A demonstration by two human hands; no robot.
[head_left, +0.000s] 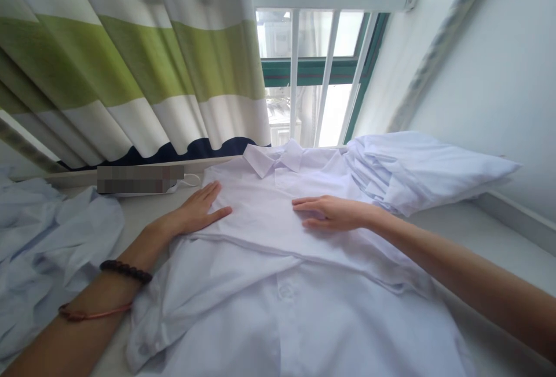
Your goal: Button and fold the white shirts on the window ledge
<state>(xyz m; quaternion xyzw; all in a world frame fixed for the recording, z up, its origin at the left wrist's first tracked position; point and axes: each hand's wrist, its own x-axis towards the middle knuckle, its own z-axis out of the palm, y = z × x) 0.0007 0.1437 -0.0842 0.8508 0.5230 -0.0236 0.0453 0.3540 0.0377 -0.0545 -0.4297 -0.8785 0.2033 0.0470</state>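
A white collared shirt (260, 215) lies spread out in front of me, its collar toward the window and its lower part toward me. One sleeve is laid across the body, with its cuff at the lower left. My left hand (203, 208) rests flat near the shirt's left shoulder, fingers apart, holding nothing. On the chest, right of the middle, lies my right hand (332, 213), its fingers stretched out to the left and slightly apart, with nothing held.
Folded white clothes (430, 168) are stacked at the right by the wall. Crumpled white cloth (52, 244) lies at the left. Behind are a green and white curtain (143, 64), a white window railing (330, 2) and a blurred-out item with a white loop.
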